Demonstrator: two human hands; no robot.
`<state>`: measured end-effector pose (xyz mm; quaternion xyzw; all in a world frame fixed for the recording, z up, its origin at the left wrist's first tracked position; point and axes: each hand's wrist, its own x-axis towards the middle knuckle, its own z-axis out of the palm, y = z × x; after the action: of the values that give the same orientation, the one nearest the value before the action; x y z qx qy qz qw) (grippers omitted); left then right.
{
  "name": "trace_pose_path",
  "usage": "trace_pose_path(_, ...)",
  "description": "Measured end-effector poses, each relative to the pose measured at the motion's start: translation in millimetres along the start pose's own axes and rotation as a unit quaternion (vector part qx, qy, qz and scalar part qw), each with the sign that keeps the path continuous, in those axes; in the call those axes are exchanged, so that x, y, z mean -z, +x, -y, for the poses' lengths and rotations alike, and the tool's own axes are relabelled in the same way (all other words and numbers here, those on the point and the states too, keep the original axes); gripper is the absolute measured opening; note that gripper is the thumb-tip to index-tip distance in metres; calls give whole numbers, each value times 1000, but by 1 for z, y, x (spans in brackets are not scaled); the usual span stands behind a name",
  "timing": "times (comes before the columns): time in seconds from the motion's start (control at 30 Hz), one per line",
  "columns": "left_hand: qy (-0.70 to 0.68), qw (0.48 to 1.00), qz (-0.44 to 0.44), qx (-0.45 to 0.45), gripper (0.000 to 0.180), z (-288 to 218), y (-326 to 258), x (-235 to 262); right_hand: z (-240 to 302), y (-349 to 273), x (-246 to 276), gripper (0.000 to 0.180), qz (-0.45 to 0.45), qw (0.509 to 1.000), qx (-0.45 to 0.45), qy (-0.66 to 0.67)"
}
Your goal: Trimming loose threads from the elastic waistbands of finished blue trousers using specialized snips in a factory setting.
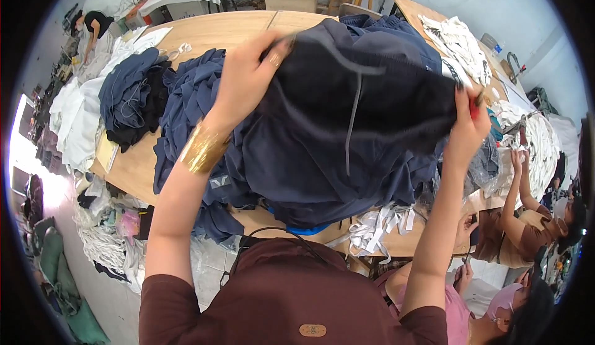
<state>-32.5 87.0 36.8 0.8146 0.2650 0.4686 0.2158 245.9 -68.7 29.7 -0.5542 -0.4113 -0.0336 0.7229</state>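
A dark garment with a wide gathered waistband [403, 100], probably shorts or trousers, is stretched between my hands above the table. A grey drawstring [354, 113] hangs down its middle. My left hand [254, 66] is closed on the band's far left end; a gold, shiny cuff [207, 147] wraps that wrist. At the right end, my right hand [469, 122] grips the band. A small red object [475, 107] shows at its fingers; I cannot make out its kind. Beneath lies a heap of navy garments [297, 171], partly hidden by the held one.
Another dark folded pile [133, 94] and white cloth [77, 119] lie at left on the wooden table [217, 26]. White straps [378, 230] hang over its near edge. Co-workers sit close on my right, one in pink [462, 308], another with raised arms [520, 178].
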Motion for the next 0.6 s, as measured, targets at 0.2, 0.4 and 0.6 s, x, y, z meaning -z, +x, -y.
trace_pose_path(0.2,273,960,53,9,38,65,29,-54,-32,29,-44,29,144,858,156,-468)
trace_pose_path(0.4,225,964,120,-70,45,32,-32,-51,-20,-12,-21,39,346,885,196,-241)
trace_pose_path(0.6,256,957,77,-114,26,49,-52,-48,-38,-35,-6,30,339,838,194,-381)
